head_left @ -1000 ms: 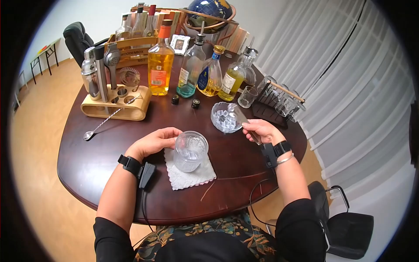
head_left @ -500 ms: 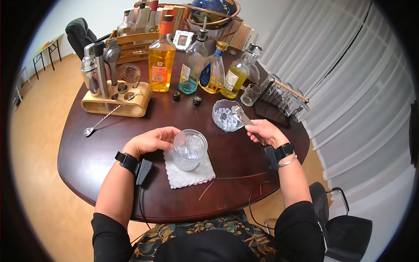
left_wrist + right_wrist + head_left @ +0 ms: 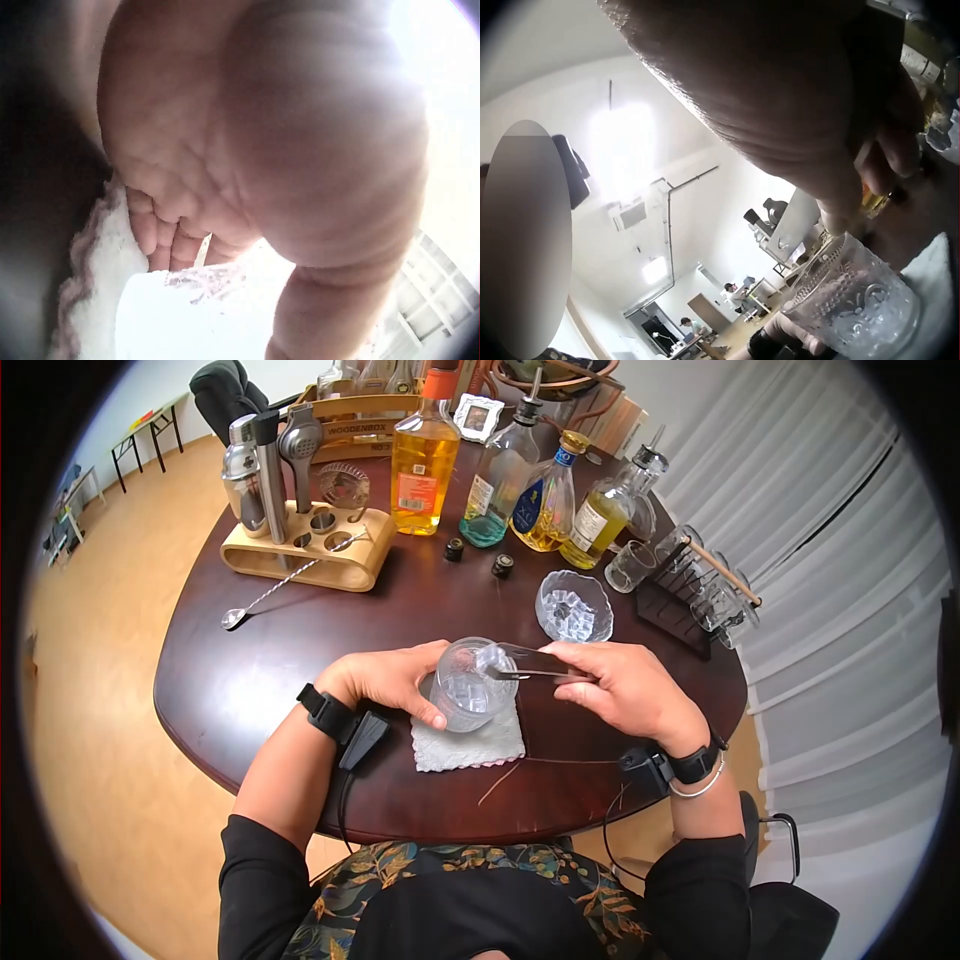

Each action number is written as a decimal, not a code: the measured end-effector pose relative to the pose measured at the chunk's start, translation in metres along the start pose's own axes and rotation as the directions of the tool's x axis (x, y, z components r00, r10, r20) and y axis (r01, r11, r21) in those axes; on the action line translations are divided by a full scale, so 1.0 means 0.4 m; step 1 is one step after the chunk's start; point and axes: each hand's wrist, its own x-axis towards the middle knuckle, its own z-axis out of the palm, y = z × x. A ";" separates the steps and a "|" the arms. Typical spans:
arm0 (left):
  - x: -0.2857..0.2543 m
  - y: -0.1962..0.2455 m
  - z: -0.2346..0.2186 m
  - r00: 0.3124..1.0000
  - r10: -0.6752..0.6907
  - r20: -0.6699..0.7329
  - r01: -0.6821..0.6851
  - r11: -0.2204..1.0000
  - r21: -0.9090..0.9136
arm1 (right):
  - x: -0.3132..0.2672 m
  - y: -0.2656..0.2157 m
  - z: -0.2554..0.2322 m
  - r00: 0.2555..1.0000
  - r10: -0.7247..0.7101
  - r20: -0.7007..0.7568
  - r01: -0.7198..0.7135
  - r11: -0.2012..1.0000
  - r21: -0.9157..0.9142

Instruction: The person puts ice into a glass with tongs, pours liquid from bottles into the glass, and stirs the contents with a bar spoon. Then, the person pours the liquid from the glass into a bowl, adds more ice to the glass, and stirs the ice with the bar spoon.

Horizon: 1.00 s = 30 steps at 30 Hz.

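My left hand (image 3: 395,675) holds a clear patterned glass (image 3: 462,710), thumb on the near side and fingers behind it. Ice shows inside the glass, which stands on a white scalloped cloth (image 3: 465,753). In my right hand (image 3: 640,688) I pinch metal ice tongs (image 3: 548,671) between thumb and fingers. Their tips grip an ice cube (image 3: 491,659) at the mouth of the glass. Behind the right hand sits a glass bowl (image 3: 606,630) of ice cubes. In the left wrist view the palm curves beside the overexposed glass (image 3: 187,322); the right wrist view shows its embossed wall (image 3: 855,307).
Several bottles, among them an amber one (image 3: 420,470), line the back. Two black caps (image 3: 502,566) lie before them. A wooden bar-tool stand (image 3: 375,560) with a twisted bar spoon (image 3: 285,582) is at left, a rack of glasses (image 3: 690,600) at right.
My right hand brought the tongs from the ice bowl leftward to the glass, now with an ice cube in their tips. My left hand stayed at the glass. The head view shifted.
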 end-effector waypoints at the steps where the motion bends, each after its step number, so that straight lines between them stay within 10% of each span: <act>1: 0.003 0.006 0.008 1.000 0.024 -0.013 -0.024 1.000 0.011 | 0.005 -0.018 -0.015 0.990 0.089 0.106 -0.085 0.995 -0.044; 8: 0.041 -0.020 0.008 0.998 0.052 0.040 -0.055 0.997 0.060 | -0.050 0.023 -0.039 0.983 0.155 0.099 -0.161 0.985 0.056; 14: 0.092 -0.015 0.030 0.998 0.064 0.022 -0.066 0.994 0.087 | -0.090 0.138 -0.067 0.866 0.453 -0.211 -0.451 0.890 0.063; 30: 0.113 0.025 0.022 0.995 -0.003 0.101 0.016 0.992 -0.127 | 0.072 0.341 0.014 0.913 0.336 -0.233 -0.408 0.717 -0.565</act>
